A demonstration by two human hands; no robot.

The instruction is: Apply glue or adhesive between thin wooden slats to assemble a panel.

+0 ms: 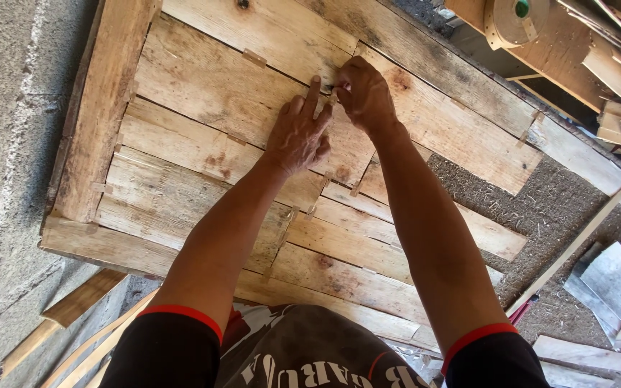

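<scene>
Head view: my left hand point(297, 136) lies flat, fingers spread, on the rough pale wooden plank panel point(203, 144); my right hand point(363, 90) pinches something tiny near its far edge, probably needing steady placement.

Both arms are reaching forward and away from the body, almost straight, and they are coming close together at the hands. The left hand point(297, 136) is lying palm down with the fingers stretched out and slightly spread, the index finger pointing forward. The right hand point(365, 92) is bending at the wrist, the fingers curling inward and pinching together near the left index fingertip. Both forearms are bare.
</scene>
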